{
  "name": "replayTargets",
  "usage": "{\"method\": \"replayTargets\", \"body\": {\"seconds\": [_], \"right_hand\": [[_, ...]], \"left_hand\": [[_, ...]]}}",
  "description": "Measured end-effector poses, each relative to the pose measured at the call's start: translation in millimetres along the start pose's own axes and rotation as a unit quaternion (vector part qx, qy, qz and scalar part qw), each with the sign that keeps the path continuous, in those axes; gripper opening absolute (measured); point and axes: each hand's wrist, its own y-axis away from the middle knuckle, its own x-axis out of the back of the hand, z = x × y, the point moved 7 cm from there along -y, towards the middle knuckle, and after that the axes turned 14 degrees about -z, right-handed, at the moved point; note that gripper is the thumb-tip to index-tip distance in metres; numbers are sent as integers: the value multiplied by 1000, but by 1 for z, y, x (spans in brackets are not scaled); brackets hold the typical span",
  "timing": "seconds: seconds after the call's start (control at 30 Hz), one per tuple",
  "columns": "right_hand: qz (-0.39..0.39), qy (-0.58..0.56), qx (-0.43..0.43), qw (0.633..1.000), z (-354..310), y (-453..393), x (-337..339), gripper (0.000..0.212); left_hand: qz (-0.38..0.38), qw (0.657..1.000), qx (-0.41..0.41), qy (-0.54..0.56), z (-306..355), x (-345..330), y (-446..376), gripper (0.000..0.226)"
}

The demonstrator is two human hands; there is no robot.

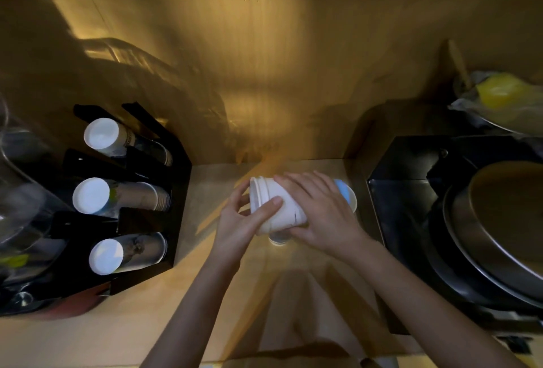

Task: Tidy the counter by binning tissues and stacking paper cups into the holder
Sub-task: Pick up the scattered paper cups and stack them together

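Above the middle of the counter [123, 335] I hold a nested stack of white paper cups [289, 210] lying sideways, rims to the left. My left hand [248, 217] grips its rim end with the thumb across the side. My right hand [320, 209] wraps over the base end. A blue-tinted cup base [348, 195] shows past my right fingers. Another small cup [278, 239] sits on the counter just beneath the stack. The black cup holder [164, 220] stands at the left with three slanted stacks of cups, bases facing out. No tissues are visible.
A black box-like bin [402, 197] stands right of my hands. Beside it lie stacked dark round metal pans [496, 235]. A crumpled plastic bag with something yellow [499, 94] lies at the back right. Clear glassware [20, 206] crowds the far left. A wooden wall rises behind.
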Motion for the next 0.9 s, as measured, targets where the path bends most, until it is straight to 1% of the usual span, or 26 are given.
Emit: {"method": "replayTargets", "body": {"seconds": [0.03,0.1,0.17,0.23,0.3,0.4,0.43,0.53,0.6,0.67,0.73,0.8,0.9], "right_hand": [[10,16,0,1000,4,2,4,78],[37,31,-10,999,19,7,13,77],[62,-10,-39,997,39,13,24,81],[75,-48,-74,993,58,20,32,84],[77,-51,-90,992,68,27,34,83],[72,-53,-89,992,71,31,31,81],[73,-54,-85,992,71,31,29,81],[68,-61,-73,993,68,29,26,81],[70,-86,-77,991,68,27,28,83],[79,-154,-92,981,71,25,33,83],[89,-242,-113,960,77,23,38,83],[98,-311,-127,937,82,23,41,83],[113,-368,-141,912,90,26,39,85]], "left_hand": [[5,1000,9,10,0,-1,-1,75],[20,998,31,60,-1,1,-4,56],[24,993,47,109,-2,8,-8,38],[18,988,56,140,-1,14,-10,31],[9,989,52,136,3,18,-11,27],[-2,996,40,77,11,12,-11,25],[-3,998,32,53,15,8,-11,31],[-5,999,13,-41,30,-11,-18,75],[-1,993,-21,-115,48,-27,-25,85],[7,976,-61,-211,69,-42,-33,89],[1,945,-109,-309,89,-60,-38,87],[-19,917,-153,-367,102,-79,-41,86],[-47,884,-195,-422,108,-103,-46,83]]}}
